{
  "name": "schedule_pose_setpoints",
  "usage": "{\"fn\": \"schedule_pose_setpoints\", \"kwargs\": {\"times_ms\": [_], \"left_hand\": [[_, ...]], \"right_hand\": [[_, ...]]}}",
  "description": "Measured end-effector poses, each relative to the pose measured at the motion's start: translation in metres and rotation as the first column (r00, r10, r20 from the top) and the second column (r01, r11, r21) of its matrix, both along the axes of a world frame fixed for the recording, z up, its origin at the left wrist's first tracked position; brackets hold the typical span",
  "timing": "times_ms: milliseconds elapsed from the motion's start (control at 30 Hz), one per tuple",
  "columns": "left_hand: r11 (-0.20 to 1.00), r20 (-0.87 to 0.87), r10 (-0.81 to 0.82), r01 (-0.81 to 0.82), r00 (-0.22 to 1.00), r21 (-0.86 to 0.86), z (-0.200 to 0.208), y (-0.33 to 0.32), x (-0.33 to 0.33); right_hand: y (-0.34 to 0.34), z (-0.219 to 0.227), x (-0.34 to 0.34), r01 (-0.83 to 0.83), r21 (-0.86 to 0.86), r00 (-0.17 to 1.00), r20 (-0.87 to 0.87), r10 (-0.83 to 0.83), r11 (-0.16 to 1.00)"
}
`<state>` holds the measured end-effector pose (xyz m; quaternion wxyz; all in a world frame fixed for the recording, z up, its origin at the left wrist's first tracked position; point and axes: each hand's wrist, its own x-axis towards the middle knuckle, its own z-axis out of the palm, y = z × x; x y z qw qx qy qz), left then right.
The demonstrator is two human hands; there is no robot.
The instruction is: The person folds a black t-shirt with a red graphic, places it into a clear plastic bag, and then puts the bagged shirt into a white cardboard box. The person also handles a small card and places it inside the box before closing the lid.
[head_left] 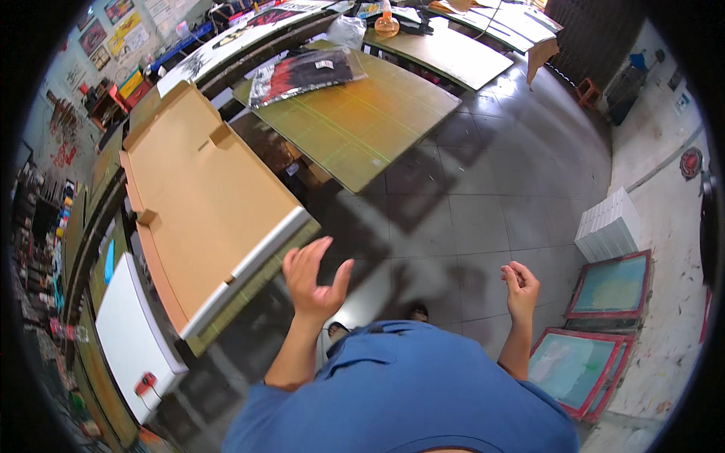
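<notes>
My left hand (313,281) is raised with its fingers stretched and the thumb apart, holding nothing. It is just off the near right corner of a large, shallow cardboard box (204,204), which lies opened out on a table with its brown inside facing up. Whether the fingertips touch the box's white edge I cannot tell. My right hand (521,287) hangs over the floor on the right, fingers curled in and thumb against them. If anything is in it, I cannot make it out. Beyond the box, a clear plastic bag with dark and red cloth (306,75) lies on a greenish board (377,98).
Red-framed printing screens (578,362) and a stack of white panels (608,226) lean by the right wall. A white board (132,332) with a small red device (145,383) lies left of the box. An orange bottle (387,25) stands at the back. Grey tiled floor (483,219) spans the middle.
</notes>
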<state>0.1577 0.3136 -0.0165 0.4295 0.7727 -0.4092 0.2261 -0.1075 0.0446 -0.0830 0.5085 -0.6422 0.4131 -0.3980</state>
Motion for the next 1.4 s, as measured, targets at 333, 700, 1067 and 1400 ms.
{"fn": "schedule_pose_setpoints", "kwargs": {"times_ms": [333, 700, 1067, 1400], "left_hand": [[0.881, 0.039, -0.444, 0.428, 0.895, 0.199, 0.020, -0.157, -0.030], [0.866, -0.190, -0.190, 0.256, 0.963, 0.429, 0.060, -0.174, 0.168], [0.803, 0.323, 0.130, -0.290, 0.938, 0.521, -0.027, -0.247, 0.392], [0.718, 0.614, -0.031, -0.410, 0.789, 0.562, -0.046, -0.252, 0.422]], "right_hand": [[-0.077, -0.019, -0.125, 0.233, 0.052, 0.972, -0.048, -0.230, 0.971], [-0.155, -0.038, -0.036, 0.075, 0.060, 0.997, -0.021, -0.074, 0.995], [-0.248, 0.004, 0.169, -0.121, -0.023, 0.990, 0.068, 0.122, 0.992], [-0.278, 0.033, 0.310, -0.507, 0.035, 0.830, 0.290, 0.477, 0.861]]}}
